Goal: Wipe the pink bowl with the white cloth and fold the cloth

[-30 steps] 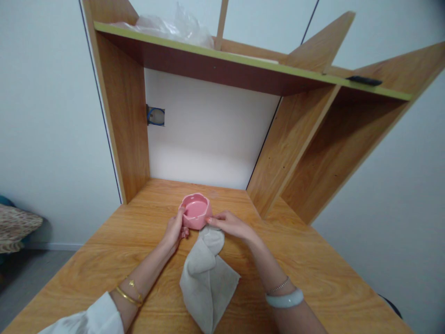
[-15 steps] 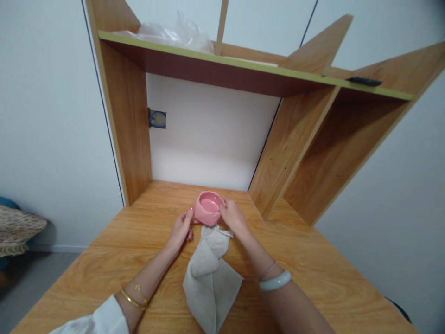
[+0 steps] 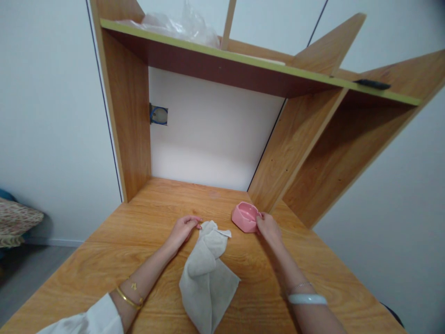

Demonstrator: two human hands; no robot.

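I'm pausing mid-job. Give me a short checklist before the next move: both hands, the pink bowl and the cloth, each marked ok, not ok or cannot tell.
1. Right hand holds the pink faceted bowl: ok, fingers at the right side of its rim.
2. Bowl apart from the grey cloth: ok, bare wooden desktop shows between them.
3. Bowl's base resting on the desktop: cannot tell from this angle.
4. Left hand off the bowl: ok, it is beside the cloth's far end.
5. Left hand not touching the cloth: cannot tell, the fingertips are too close to it.
6. Cloth spread flat: not ok, it lies folded and bunched.
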